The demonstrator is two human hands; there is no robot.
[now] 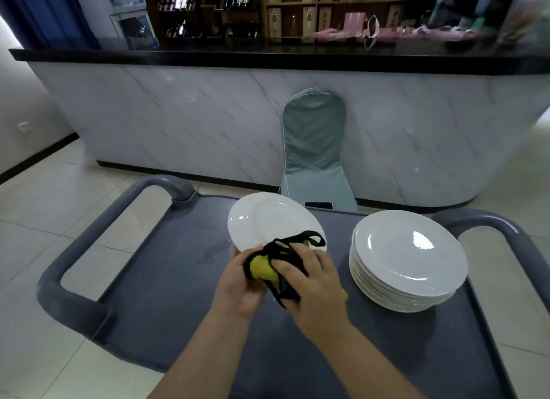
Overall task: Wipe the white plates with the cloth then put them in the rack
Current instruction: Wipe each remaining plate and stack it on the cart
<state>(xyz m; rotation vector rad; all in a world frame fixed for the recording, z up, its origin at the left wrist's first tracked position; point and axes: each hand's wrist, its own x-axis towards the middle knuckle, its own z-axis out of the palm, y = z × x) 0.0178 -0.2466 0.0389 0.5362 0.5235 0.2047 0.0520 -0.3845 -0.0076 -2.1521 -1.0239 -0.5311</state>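
Head view: I'm judging wiping underway.
Left hand: gripping round white ceramic plate by its rim.
Right hand: clutching yellow-and-black cloth on it.
Next: racking; rack unseen.

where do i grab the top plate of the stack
Pinch its rim at the near edge, coming from the near side. The top plate lies flat, face up on the stack, and its flared rim seems to leave a gap above the next plate, likely enough for fingertips beneath.

Glossy white glazed plates, soft yellow-and-black cloth, matt grey plastic cart, marble-look counter front.
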